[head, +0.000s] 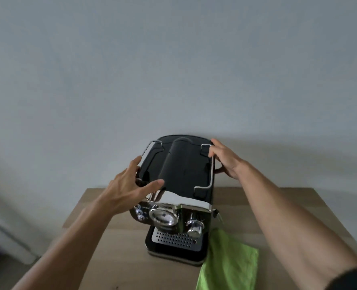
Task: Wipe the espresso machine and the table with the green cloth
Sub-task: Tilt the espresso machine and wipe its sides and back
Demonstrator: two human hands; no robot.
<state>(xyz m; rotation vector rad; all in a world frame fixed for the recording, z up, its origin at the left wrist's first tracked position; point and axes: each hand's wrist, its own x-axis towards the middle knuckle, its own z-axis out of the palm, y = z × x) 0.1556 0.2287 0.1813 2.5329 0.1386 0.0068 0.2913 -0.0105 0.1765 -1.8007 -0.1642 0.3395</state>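
A green cloth [229,262] lies crumpled on the wooden table [110,248], touching the right side of the espresso machine's [181,170] base. The left hand [129,189], fingers spread and straight, is at the machine's upper left edge. The right hand [225,158] grips the upper right edge, fingers curled over the metal rail [211,170]. A plain grey wall [173,70] stands behind.

Dim, flat, cool indoor light. Soft shadow on wall [277,147] right of machine. Wide-angle bowing, slight blur at edges.
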